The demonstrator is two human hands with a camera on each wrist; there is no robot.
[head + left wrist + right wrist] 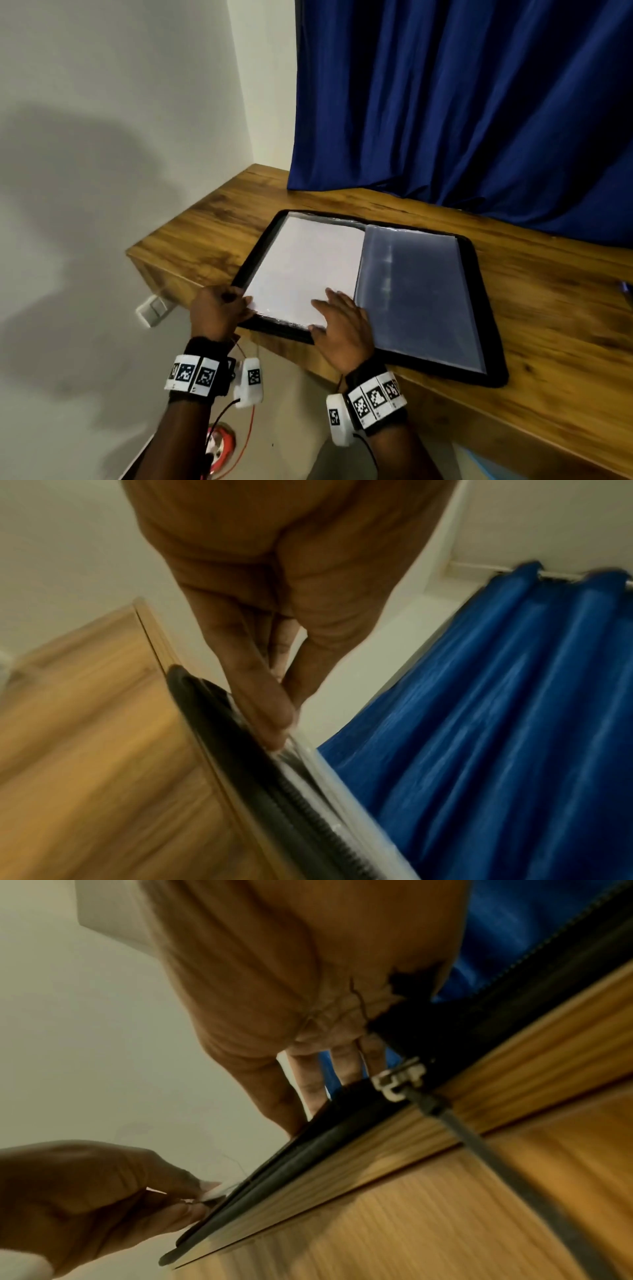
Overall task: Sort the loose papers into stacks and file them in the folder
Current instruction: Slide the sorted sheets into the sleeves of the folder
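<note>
Papers: thin white paper stack (pixel 305 270) lying on the open black zip folder's (pixel 479 308) left half, at ten o'clock on the wooden desk (pixel 555 329).
Left hand (pixel 219 311): pinches the stack's near-left corner.
Right hand (pixel 342 325): fingers flat, pressing the near edge.
Handling: light, floppy, likely slippery (lift by the pinched corner).

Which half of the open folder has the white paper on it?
The left half of the folder, where both hands work; the right half shows only an empty clear sleeve, dark grey.

Note that your right hand (pixel 344 329) covers the lower right corner of the white paper stack (pixel 301 270). At the right frame edge, a small blue object (pixel 627 287) is cut off and unidentifiable. Both wrist views are motion-blurred.
</note>
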